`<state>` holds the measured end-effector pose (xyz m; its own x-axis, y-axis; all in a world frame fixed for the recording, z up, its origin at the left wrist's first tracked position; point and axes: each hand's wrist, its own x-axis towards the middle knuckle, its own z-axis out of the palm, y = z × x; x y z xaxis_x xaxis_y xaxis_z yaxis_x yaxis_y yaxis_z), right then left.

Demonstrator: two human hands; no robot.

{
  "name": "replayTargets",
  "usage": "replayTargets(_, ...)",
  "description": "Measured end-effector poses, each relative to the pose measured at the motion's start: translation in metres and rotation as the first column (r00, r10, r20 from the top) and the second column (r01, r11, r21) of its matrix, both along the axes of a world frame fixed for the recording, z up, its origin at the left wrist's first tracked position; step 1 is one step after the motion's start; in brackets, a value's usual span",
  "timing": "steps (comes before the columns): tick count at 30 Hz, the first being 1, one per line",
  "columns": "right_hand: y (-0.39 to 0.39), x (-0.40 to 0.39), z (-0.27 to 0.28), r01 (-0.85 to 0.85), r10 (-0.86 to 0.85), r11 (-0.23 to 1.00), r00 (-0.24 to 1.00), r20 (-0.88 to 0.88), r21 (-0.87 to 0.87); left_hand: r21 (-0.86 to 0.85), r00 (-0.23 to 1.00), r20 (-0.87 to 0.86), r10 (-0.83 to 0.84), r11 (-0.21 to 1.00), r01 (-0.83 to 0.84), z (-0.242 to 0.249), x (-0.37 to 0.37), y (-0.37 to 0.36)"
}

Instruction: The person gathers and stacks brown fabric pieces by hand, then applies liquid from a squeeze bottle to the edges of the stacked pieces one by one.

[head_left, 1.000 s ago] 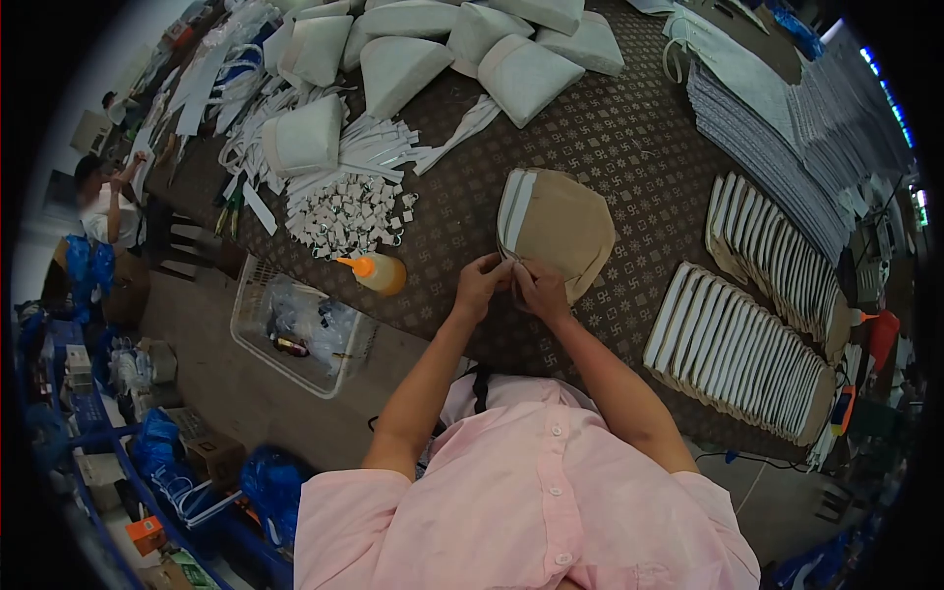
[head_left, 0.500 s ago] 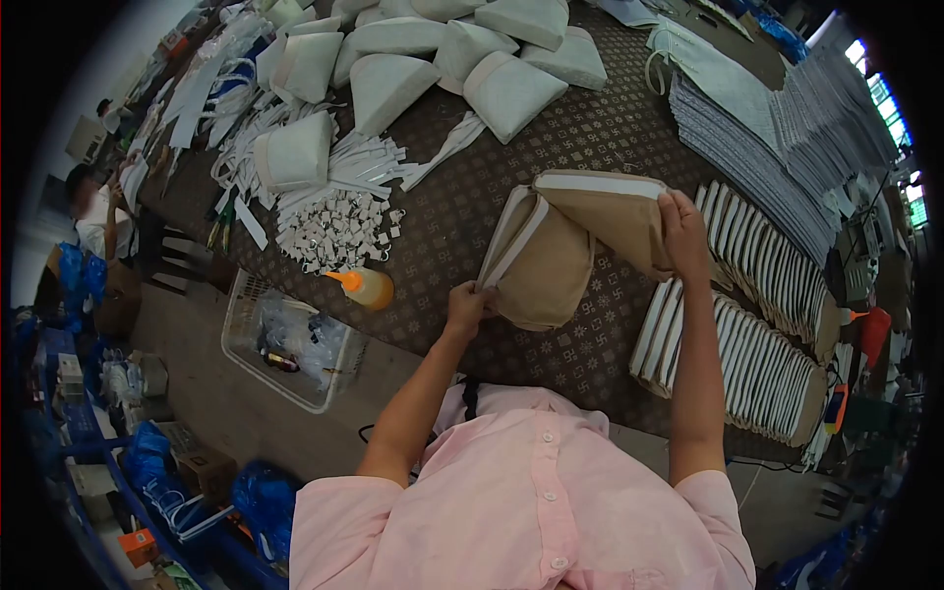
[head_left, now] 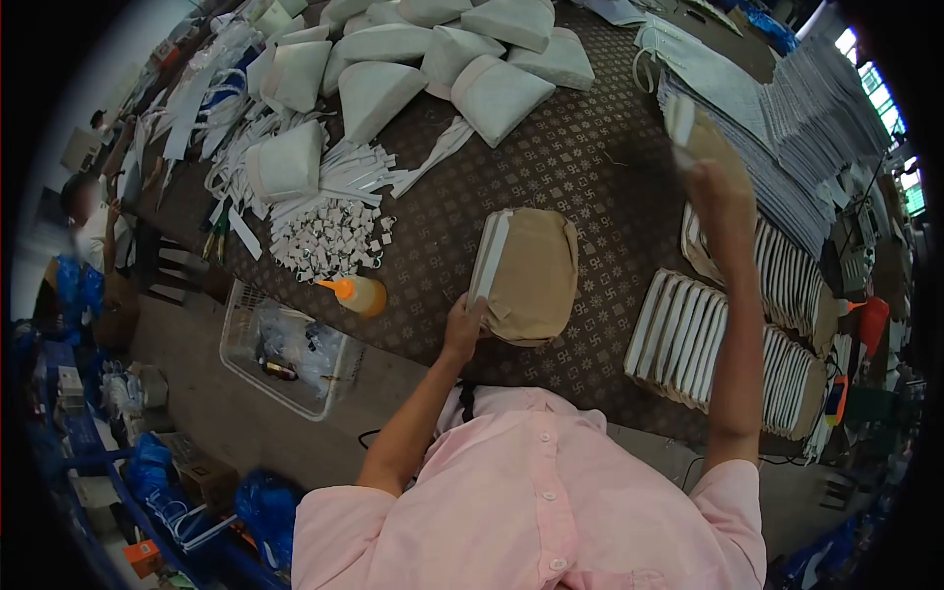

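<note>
My left hand pinches the lower left corner of a tan fabric pouch with a white strip along its left edge, lying on the dark patterned table. Up at the right, my right hand grips a second tan pouch, smeared by motion, its white edge toward the upper left. Below that hand, a back row of tan pouches and a front row of tan pouches stand packed upright, white edges showing.
Pale stuffed pouches heap at the back. White strips, small metal clips and an orange-capped glue bottle lie at left. Grey sheets are stacked at right. A white basket stands beside the table; a person is far left.
Both hands held tan pouches close together; now they are apart. My right hand has carried its pouch up and right, over the rows. The left pouch lies flatter, closed.
</note>
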<state>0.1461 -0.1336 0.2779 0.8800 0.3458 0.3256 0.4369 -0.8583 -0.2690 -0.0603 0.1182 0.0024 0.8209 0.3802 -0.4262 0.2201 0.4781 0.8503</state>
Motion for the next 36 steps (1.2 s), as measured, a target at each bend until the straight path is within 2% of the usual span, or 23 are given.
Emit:
replayTargets(1, 0.01, -0.01, -0.032, -0.072, 0.069, 0.994, 0.997, -0.029, -0.08, -0.142, 0.993, -0.041, -0.114, 0.984, 0.107, -0.008, 0.002, 0.0)
replayTargets(2, 0.025, -0.029, -0.065, -0.197, 0.195, 0.979, 0.98, 0.043, 0.05, -0.147, 0.991, -0.039, -0.124, 0.982, 0.117, -0.008, 0.003, -0.005)
replayTargets(3, 0.04, -0.052, -0.097, -0.222, 0.222, 0.975, 0.973, -0.065, 0.01, -0.22, 0.992, -0.053, -0.119, 0.97, 0.104, -0.006, 0.006, -0.009)
replayTargets(4, 0.051, -0.068, -0.154, -0.34, 0.342, 0.939, 0.939, 0.029, -0.056, -0.29, 0.992, -0.069, -0.109, 0.953, 0.085, -0.005, 0.009, -0.012)
replayTargets(5, 0.069, -0.099, -0.176, -0.346, 0.322, 0.898, 0.938, -0.13, -0.272, -0.291, 0.992, -0.069, -0.107, 0.953, 0.082, -0.007, 0.01, -0.014)
replayTargets(7, 0.078, -0.131, -0.255, -0.493, 0.501, 0.861, 0.864, 0.04, -0.123, -0.424, 0.992, -0.025, -0.121, 0.9, 0.099, -0.013, 0.008, -0.014)
replayTargets(8, 0.078, -0.131, -0.254, -0.492, 0.499, 0.863, 0.865, 0.04, -0.117, -0.42, 0.992, -0.028, -0.122, 0.902, 0.099, -0.008, 0.01, -0.012)
replayTargets(10, 0.077, -0.137, -0.247, -0.451, 0.451, 0.892, 0.893, -0.007, 0.026, -0.415, 0.991, -0.044, -0.13, 0.905, 0.1, 0.007, 0.007, -0.011)
replayTargets(13, 0.07, -0.139, -0.242, -0.489, 0.489, 0.872, 0.872, -0.02, -0.027, -0.431, 0.99, -0.08, -0.116, 0.899, 0.07, 0.009, 0.009, -0.014)
replayTargets(17, 0.078, -0.147, -0.249, -0.463, 0.463, 0.885, 0.886, -0.012, -0.04, -0.443, 0.988, -0.049, -0.149, 0.889, 0.112, 0.003, 0.012, -0.011)
replayTargets(20, 0.076, -0.15, -0.25, -0.433, 0.432, 0.902, 0.901, -0.03, -0.002, -0.37, 0.974, -0.106, -0.2, 0.917, 0.148, 0.006, 0.017, -0.01)
replayTargets(22, 0.067, -0.148, -0.243, -0.513, 0.521, 0.852, 0.848, -0.092, 0.1, -0.235, 0.954, -0.083, -0.289, 0.936, 0.263, 0.009, 0.019, -0.009)
replayTargets(23, 0.061, -0.147, -0.239, -0.512, 0.52, 0.853, 0.849, -0.092, 0.099, -0.236, 0.953, -0.082, -0.29, 0.935, 0.264, 0.008, 0.02, -0.01)
replayTargets(25, 0.051, -0.144, -0.231, -0.488, 0.505, 0.86, 0.856, -0.112, 0.152, -0.139, 0.97, -0.133, -0.202, 0.973, 0.184, 0.001, 0.023, -0.012)
replayTargets(29, 0.034, -0.145, -0.243, -0.44, 0.469, 0.879, 0.867, -0.165, 0.184, -0.092, 0.981, -0.13, -0.147, 0.986, 0.136, -0.016, 0.021, -0.015)
replayTargets(32, 0.043, -0.151, -0.245, -0.422, 0.437, 0.897, 0.891, -0.123, 0.129, -0.148, 0.988, -0.107, -0.113, 0.984, 0.097, 0.001, 0.022, -0.022)
replayTargets(34, 0.057, -0.156, -0.251, -0.322, 0.335, 0.933, 0.94, -0.064, 0.159, -0.095, 0.984, -0.123, -0.129, 0.988, 0.118, 0.009, 0.02, -0.022)
replayTargets(36, 0.06, -0.155, -0.253, -0.328, 0.338, 0.932, 0.94, -0.045, 0.154, -0.065, 0.988, -0.1, -0.116, 0.992, 0.11, -0.004, 0.02, -0.022)
